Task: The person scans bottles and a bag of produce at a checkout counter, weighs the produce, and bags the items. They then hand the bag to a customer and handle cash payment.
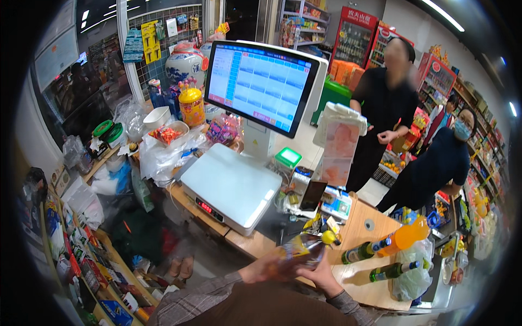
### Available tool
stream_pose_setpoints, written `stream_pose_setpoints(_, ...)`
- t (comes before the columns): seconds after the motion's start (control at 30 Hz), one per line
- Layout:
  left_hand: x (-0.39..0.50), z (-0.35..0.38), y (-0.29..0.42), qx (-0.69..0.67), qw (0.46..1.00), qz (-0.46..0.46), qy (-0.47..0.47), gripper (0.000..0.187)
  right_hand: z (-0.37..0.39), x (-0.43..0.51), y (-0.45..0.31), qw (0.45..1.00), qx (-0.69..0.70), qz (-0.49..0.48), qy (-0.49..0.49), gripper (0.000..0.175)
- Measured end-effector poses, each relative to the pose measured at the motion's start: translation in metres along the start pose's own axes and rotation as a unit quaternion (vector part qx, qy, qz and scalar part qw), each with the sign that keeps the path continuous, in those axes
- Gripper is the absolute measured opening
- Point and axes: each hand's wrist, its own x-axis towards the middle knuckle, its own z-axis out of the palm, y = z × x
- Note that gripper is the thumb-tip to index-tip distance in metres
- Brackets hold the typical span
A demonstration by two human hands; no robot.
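A large plastic drink bottle with dark liquid and a yellow cap [305, 252] is held between both hands. My left hand [265, 267] grips its base end, and my right hand [323, 274] holds it near the shoulder. The bottle lies tilted, cap towards the right, above the counter's near edge. To its right, two green glass bottles [361, 252] [389, 272] and an orange soda bottle [405, 235] stand on the wooden counter beside a whitish plastic bag [414, 269]. A flat weighing scale [230, 183] with a lit display sits to the left.
A touchscreen till [261, 85] rises behind the scale. Near it are a green-framed device [288, 157], a phone [313, 194] and a picture-covered stand [337, 148]. Two people [383, 93] [434, 163] stand across the counter. Shelves of packets [87, 261] run along the left.
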Motion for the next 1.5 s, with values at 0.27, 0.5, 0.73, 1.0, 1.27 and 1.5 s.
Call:
stream_pose_setpoints(0.27,0.054,0.057,-0.034,0.237,0.964,-0.019,-0.122,0.087,-0.030,-0.076,-0.008,0.987,0.016,-0.024,0.157,0.102)
stream_pose_setpoints(0.5,0.083,0.074,-0.064,0.344,0.931,-0.024,-0.123,0.122,-0.058,-0.102,0.026,0.935,-0.307,-0.089,0.155,0.106)
stream_pose_setpoints(0.73,0.115,0.086,-0.066,0.494,0.861,0.111,-0.059,0.110,-0.079,-0.094,0.029,0.917,-0.330,-0.108,0.195,0.088)
stream_pose_setpoints(1.0,0.164,0.092,-0.077,0.532,0.824,0.163,0.111,0.100,-0.102,-0.179,0.073,0.900,-0.302,0.020,0.315,0.041)
stream_pose_setpoints(1.27,0.163,0.088,-0.103,0.518,0.828,0.155,0.149,0.107,-0.105,-0.282,0.180,0.884,-0.277,0.099,0.363,0.012)
stream_pose_setpoints(1.5,0.159,0.099,-0.105,0.554,0.807,0.128,0.162,0.081,-0.112,-0.331,0.265,0.823,-0.117,0.325,0.451,0.010)
